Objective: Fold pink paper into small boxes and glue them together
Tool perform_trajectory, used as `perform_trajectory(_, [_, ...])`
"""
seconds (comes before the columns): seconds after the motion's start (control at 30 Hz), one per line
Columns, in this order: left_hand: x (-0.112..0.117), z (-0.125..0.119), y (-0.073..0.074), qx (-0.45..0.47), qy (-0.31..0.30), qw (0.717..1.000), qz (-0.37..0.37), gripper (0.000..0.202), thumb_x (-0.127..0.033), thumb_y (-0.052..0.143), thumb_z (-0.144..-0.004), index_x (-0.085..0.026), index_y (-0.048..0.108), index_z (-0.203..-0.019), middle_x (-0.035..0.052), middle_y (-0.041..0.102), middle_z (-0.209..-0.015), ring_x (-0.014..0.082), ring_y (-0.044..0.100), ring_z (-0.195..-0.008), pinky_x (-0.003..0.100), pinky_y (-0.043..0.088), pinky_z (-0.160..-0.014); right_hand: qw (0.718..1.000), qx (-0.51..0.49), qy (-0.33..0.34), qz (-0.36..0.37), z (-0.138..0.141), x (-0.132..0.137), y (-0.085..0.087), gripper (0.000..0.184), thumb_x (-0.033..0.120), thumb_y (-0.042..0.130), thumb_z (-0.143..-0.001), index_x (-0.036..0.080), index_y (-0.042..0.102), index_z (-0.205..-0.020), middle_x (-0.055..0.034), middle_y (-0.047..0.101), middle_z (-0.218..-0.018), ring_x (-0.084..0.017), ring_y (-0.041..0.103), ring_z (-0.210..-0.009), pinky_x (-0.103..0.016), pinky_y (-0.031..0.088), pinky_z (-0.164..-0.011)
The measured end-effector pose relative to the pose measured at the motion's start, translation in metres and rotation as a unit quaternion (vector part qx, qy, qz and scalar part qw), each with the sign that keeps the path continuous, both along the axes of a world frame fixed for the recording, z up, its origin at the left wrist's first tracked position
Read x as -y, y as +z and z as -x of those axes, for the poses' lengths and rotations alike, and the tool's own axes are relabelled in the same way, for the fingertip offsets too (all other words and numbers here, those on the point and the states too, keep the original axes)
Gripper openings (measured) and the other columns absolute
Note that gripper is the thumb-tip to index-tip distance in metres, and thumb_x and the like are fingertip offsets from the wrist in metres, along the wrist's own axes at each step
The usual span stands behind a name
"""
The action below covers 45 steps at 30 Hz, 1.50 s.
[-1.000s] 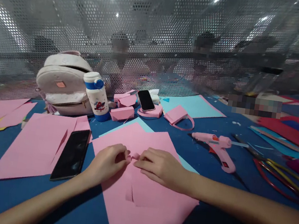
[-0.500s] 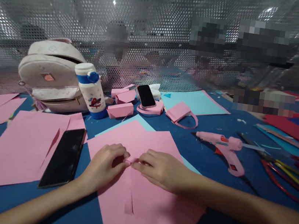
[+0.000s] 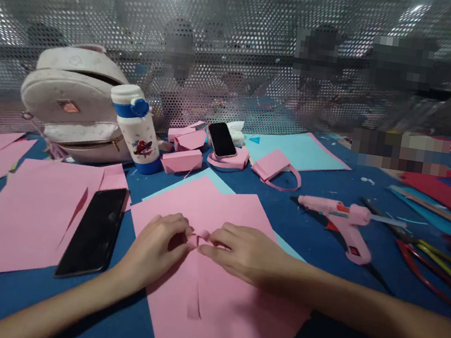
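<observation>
My left hand (image 3: 159, 249) and my right hand (image 3: 245, 254) meet above a large sheet of pink paper (image 3: 241, 207). Between thumb and fingers, both pinch the upper end of a narrow pink paper strip (image 3: 194, 296), where a small bend or loop of paper shows. The strip's tail hangs toward me over the sheet. Part of the pinched end is hidden by my fingertips. Under the pink sheet a light blue sheet (image 3: 216, 180) sticks out at the top and right.
A black phone (image 3: 93, 231) lies left on more pink paper (image 3: 31, 209). Behind stand a backpack (image 3: 78, 98) and a bottle (image 3: 136, 128), beside small pink paper bags (image 3: 274, 167) and another phone (image 3: 222, 139). To the right lie a pink glue gun (image 3: 340, 216) and scissors (image 3: 433, 271).
The bend in the strip between my fingertips shows more, standing up slightly higher. Both hands stay in nearly the same place; the view has shifted a little.
</observation>
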State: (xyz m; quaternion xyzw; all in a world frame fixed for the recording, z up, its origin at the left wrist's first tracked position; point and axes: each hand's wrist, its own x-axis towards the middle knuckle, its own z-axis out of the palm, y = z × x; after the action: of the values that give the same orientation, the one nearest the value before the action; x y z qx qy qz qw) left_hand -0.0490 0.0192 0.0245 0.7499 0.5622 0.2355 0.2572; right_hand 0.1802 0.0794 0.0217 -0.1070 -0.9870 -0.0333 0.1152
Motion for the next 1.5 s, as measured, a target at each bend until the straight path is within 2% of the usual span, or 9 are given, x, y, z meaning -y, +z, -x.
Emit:
perform_trajectory(0.17, [0.002,0.003,-0.002,0.025,-0.009,1.0,-0.002,0.009,-0.022,0.06,-0.093,-0.02,0.06,-0.084,-0.0004,0.063,-0.089,0.0189,0.057,-0.085,0.033,0.036,-0.08,1.0,-0.018,-0.001,-0.004,0.0,0.001,0.001,0.028,0.019,0.044,-0.103,0.019,0.062,-0.126,-0.0045,0.064,-0.091,-0.017,0.05,-0.076,-0.028,0.033,-0.062])
perform_trajectory(0.4, [0.004,-0.002,0.004,-0.012,0.002,1.0,0.016,0.01,-0.017,0.061,-0.089,-0.019,0.058,-0.08,-0.0006,0.063,-0.088,0.0189,0.057,-0.084,0.034,0.034,-0.079,0.999,-0.031,0.006,-0.014,-0.001,0.001,-0.004,0.027,0.017,0.046,-0.101,0.022,0.064,-0.121,-0.0024,0.062,-0.085,-0.016,0.049,-0.073,-0.029,0.029,-0.061])
perform_trajectory(0.67, [0.009,-0.001,-0.002,0.011,0.009,1.0,-0.002,0.012,-0.018,0.06,-0.091,-0.02,0.057,-0.08,-0.0022,0.062,-0.086,0.0178,0.055,-0.082,0.033,0.033,-0.077,0.998,-0.067,0.005,-0.018,0.0,0.002,-0.003,0.025,0.015,0.048,-0.1,0.023,0.066,-0.116,-0.0009,0.059,-0.079,-0.016,0.044,-0.071,-0.03,0.025,-0.061])
perform_trajectory(0.87, [0.01,0.0,0.004,-0.044,-0.004,0.999,0.017,0.016,-0.03,0.07,-0.088,-0.02,0.058,-0.091,-0.0014,0.06,-0.091,0.0194,0.053,-0.081,0.033,0.033,-0.075,0.99,-0.129,0.04,-0.05,-0.001,0.004,0.004,0.027,0.017,0.045,-0.102,0.018,0.071,-0.097,-0.0008,0.056,-0.07,-0.016,0.038,-0.064,-0.032,0.022,-0.057])
perform_trajectory(1.03, [0.011,-0.006,0.009,-0.095,-0.017,0.995,0.011,0.019,-0.035,0.063,-0.093,-0.018,0.056,-0.088,0.0,0.057,-0.086,0.02,0.05,-0.077,0.033,0.031,-0.072,0.987,-0.139,0.051,-0.065,-0.002,0.006,0.006,0.024,0.016,0.05,-0.099,0.017,0.072,-0.088,-0.0008,0.056,-0.068,-0.016,0.038,-0.062,-0.033,0.023,-0.056])
perform_trajectory(1.13, [0.012,-0.008,0.008,-0.095,-0.026,0.995,0.005,0.018,-0.032,0.06,-0.094,-0.018,0.054,-0.084,0.0003,0.056,-0.085,0.0199,0.05,-0.077,0.033,0.031,-0.072,0.987,-0.139,0.051,-0.065,-0.002,0.006,0.006,0.022,0.018,0.052,-0.099,0.016,0.072,-0.09,-0.0018,0.06,-0.073,-0.015,0.04,-0.063,-0.033,0.024,-0.056])
perform_trajectory(1.33, [0.014,-0.006,0.003,-0.069,-0.052,0.996,-0.006,0.018,-0.026,0.05,-0.098,-0.019,0.049,-0.082,0.0006,0.055,-0.084,0.0199,0.05,-0.08,0.034,0.031,-0.074,0.991,-0.107,0.072,-0.027,-0.004,0.002,0.003,0.024,0.018,0.047,-0.1,0.018,0.07,-0.107,-0.0036,0.061,-0.078,-0.016,0.046,-0.068,-0.031,0.029,-0.058])
perform_trajectory(1.5, [0.015,-0.004,0.001,-0.048,-0.065,0.997,-0.005,0.021,-0.029,0.044,-0.1,-0.02,0.047,-0.082,0.0006,0.054,-0.081,0.0194,0.048,-0.078,0.034,0.033,-0.074,0.992,-0.101,0.074,-0.013,-0.005,0.001,0.001,0.025,0.019,0.044,-0.102,0.017,0.07,-0.104,-0.0039,0.062,-0.08,-0.016,0.048,-0.071,-0.03,0.03,-0.059])
